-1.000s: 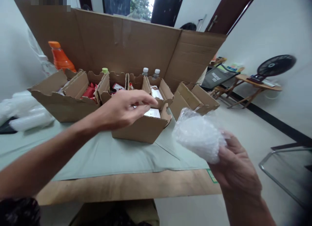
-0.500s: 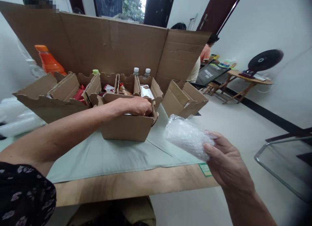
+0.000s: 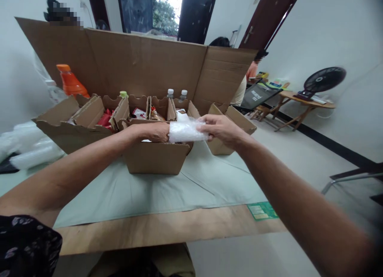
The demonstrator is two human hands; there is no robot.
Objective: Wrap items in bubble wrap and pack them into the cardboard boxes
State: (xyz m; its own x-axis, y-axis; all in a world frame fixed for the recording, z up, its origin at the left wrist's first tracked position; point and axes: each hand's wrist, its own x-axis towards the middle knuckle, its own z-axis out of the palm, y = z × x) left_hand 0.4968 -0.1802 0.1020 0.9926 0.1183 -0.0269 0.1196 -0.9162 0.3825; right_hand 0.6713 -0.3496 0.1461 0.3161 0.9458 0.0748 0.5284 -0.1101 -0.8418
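Observation:
My right hand [image 3: 223,129] grips a folded piece of bubble wrap [image 3: 185,130] by its right end, above the front cardboard box [image 3: 157,159]. Into that same box reaches my left hand [image 3: 157,131], just left of the wrap; its fingers are hidden behind the box wall and the wrap, so what it touches does not show. Whether the wrap touches the left hand I cannot tell. Behind the front box, divided cardboard compartments hold red packets [image 3: 106,118], a printed packet [image 3: 139,113], a golden-brown item [image 3: 156,114] and a white box [image 3: 181,116].
An upright cardboard sheet [image 3: 143,65] stands behind the boxes. An orange bottle [image 3: 72,82] is at the left, near rolls of bubble wrap [image 3: 38,149]. Another cardboard box [image 3: 221,146] stands right. A green packet [image 3: 262,210] lies on the table's wooden edge [image 3: 167,227].
My right hand has carried the bubble wrap left and up, from beside the front box to over it. My left hand has shifted slightly left, still reaching into the box.

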